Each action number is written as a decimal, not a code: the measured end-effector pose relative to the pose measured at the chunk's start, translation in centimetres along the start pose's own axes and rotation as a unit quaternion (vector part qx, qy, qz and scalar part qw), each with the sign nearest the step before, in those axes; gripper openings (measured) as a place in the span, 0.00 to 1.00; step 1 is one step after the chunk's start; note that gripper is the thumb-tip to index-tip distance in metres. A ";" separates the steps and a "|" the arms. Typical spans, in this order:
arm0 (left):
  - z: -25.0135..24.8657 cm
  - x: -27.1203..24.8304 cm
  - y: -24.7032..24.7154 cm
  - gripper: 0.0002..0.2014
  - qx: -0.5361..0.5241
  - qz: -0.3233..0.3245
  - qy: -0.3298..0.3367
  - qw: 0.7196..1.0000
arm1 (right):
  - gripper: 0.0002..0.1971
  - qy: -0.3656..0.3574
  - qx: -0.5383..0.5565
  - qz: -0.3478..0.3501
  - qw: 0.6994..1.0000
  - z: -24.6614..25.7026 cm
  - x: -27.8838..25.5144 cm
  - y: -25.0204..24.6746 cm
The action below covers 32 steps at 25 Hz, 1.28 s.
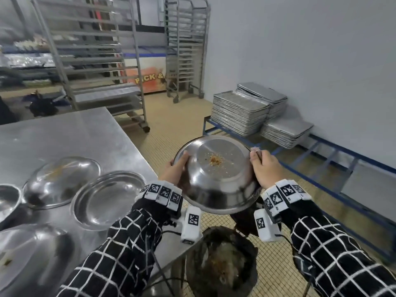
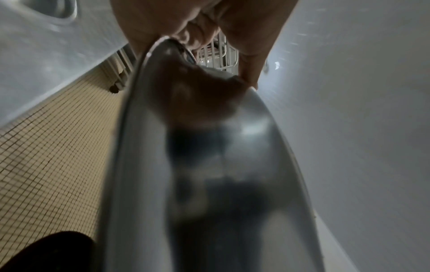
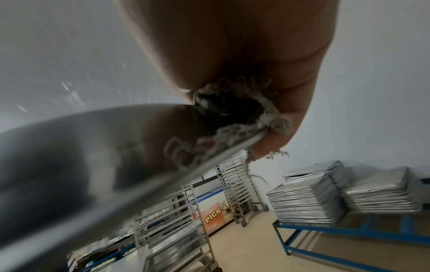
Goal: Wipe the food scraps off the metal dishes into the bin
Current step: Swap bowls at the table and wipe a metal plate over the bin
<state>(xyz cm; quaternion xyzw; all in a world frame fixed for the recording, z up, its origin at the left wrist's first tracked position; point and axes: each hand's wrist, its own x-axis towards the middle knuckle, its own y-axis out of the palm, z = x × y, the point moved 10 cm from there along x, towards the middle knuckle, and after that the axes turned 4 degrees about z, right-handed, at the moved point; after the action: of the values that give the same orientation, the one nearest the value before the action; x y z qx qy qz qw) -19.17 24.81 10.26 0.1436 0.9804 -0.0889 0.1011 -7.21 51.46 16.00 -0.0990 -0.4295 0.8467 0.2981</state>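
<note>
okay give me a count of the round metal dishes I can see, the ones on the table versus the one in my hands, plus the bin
Dishes on the table: 4, at and
Held dish, gripped by the left hand and the right hand: 1
Bin: 1
Total: 6

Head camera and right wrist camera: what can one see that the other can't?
Only the head view shows the orange scraps inside the dish, the bin below it, the left hand and more dishes on the table. Only the right wrist view shows the frayed rag bunched inside the right hand. Both show the held dish, the stacked trays and the racks.
</note>
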 end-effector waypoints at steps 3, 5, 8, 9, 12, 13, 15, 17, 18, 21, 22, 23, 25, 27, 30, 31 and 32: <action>-0.2 2.1 5.5 0.29 0.032 0.013 -0.015 0.999 | 0.22 0.012 -0.011 0.010 1.000 -4.4 3.4 -1.5; 0.4 3.3 7.6 0.29 0.031 0.015 -0.031 0.999 | 0.21 0.004 -0.026 0.009 1.000 -6.2 4.8 -1.7; 0.8 4.9 9.9 0.28 0.064 0.005 -0.051 0.997 | 0.18 -0.014 -0.049 0.028 0.998 -8.3 6.6 -1.4; 0.8 5.4 10.4 0.27 0.065 0.000 -0.054 0.996 | 0.17 -0.014 -0.056 0.039 0.998 -8.7 7.2 -1.0; 1.3 7.6 11.4 0.26 0.095 0.005 -0.065 0.993 | 0.15 0.003 -0.055 0.062 0.997 -10.0 8.7 0.2; 1.4 8.2 11.4 0.25 0.108 0.004 -0.063 0.992 | 0.15 0.009 -0.052 0.063 0.997 -10.2 9.0 0.4; 1.8 9.8 11.2 0.22 0.112 -0.009 -0.053 0.992 | 0.14 0.008 -0.024 0.046 0.999 -10.1 10.1 0.8; 2.2 11.1 11.0 0.20 0.109 -0.010 -0.057 0.992 | 0.13 -0.022 0.008 0.028 0.999 -9.0 11.3 1.2; 2.5 11.7 10.8 0.18 0.107 -0.011 -0.063 0.992 | 0.14 -0.039 0.011 0.029 0.999 -8.0 12.0 1.8; 3.5 12.9 10.4 0.16 0.038 -0.019 -0.096 0.994 | 0.15 -0.078 0.043 0.044 0.995 -5.2 13.3 3.8; 3.7 13.2 10.4 0.16 0.018 -0.019 -0.103 0.994 | 0.16 -0.087 0.059 0.052 0.993 -4.6 13.4 4.5; 3.7 13.6 10.4 0.16 0.008 -0.012 -0.104 0.994 | 0.17 -0.091 0.065 0.066 0.992 -4.1 13.5 5.6; 3.8 14.4 10.3 0.16 -0.003 -0.006 -0.097 0.995 | 0.19 -0.100 0.052 0.098 0.989 -3.7 13.3 7.9; 3.7 15.0 9.9 0.18 -0.015 -0.009 -0.092 0.996 | 0.21 -0.116 0.025 0.128 0.985 -3.7 12.6 9.9; 3.8 15.9 9.6 0.16 -0.018 -0.007 -0.082 0.996 | 0.21 -0.143 -0.003 0.163 0.976 -4.8 10.9 11.8; 4.0 16.1 9.6 0.15 -0.024 -0.002 -0.083 0.996 | 0.19 -0.135 -0.007 0.170 0.976 -5.6 10.5 12.4; 4.1 16.4 9.6 0.15 -0.035 0.001 -0.079 0.996 | 0.17 -0.114 0.000 0.172 0.978 -6.5 10.3 12.5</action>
<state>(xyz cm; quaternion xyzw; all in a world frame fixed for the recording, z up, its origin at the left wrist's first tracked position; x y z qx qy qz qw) -31.01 37.37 1.20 0.1335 0.9718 -0.0659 0.1831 -17.97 56.23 3.09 -0.0741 -0.4370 0.8911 0.0972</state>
